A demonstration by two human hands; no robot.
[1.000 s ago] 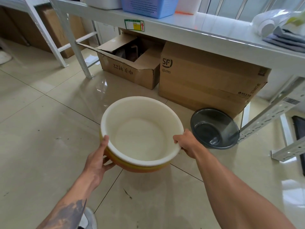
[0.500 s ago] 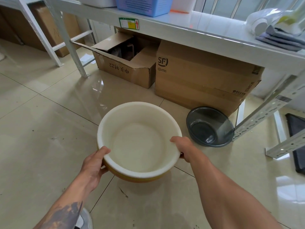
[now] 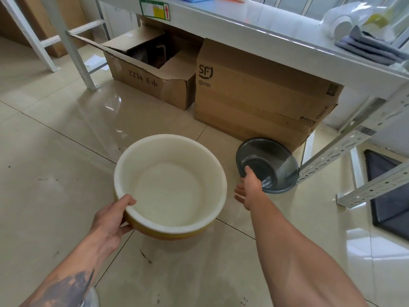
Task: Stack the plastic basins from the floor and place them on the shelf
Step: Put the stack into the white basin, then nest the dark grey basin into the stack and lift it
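A white basin sits nested inside a yellow-orange basin, and the pair hangs above the tiled floor. My left hand grips their near-left rim, thumb over the white edge. A smaller dark grey translucent basin lies on the floor to the right, against a cardboard box. My right hand is off the stack, fingers spread, reaching over the grey basin's near-left rim; whether it touches the rim is unclear. The white shelf runs across the top.
Under the shelf stand an open cardboard box and a closed SF box. Perforated shelf struts slant down at the right, with a dark mat behind. Folded grey cloths lie on the shelf.
My right hand has let go of the stack's right rim and moved right toward the grey basin. The left hand alone now holds the stack, and the view has moved closer to the shelf.
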